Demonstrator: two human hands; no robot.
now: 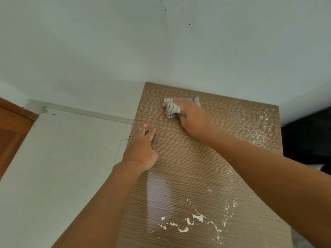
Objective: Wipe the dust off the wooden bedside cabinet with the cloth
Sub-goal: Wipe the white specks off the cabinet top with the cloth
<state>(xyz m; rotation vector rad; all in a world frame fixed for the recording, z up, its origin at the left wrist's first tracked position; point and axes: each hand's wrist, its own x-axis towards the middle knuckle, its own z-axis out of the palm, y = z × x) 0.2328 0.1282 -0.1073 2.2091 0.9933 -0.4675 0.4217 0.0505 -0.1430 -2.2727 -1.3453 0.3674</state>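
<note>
The wooden bedside cabinet (179, 167) has a striped brown glossy top that fills the lower middle of the view. My right hand (193, 119) presses a crumpled white cloth with thin dark stripes (171, 108) onto the top near its far edge. My left hand (143, 151) lies flat with fingers spread on the cabinet's left edge, holding nothing. White dust lies in clumps near the front (189, 222) and in a scattered band along the right side (259, 135).
A pale wall (161, 42) rises directly behind the cabinet. Light floor tiles (62, 158) spread to the left, with a brown wooden door frame (12, 133) at the far left. Something dark (308, 140) stands to the right of the cabinet.
</note>
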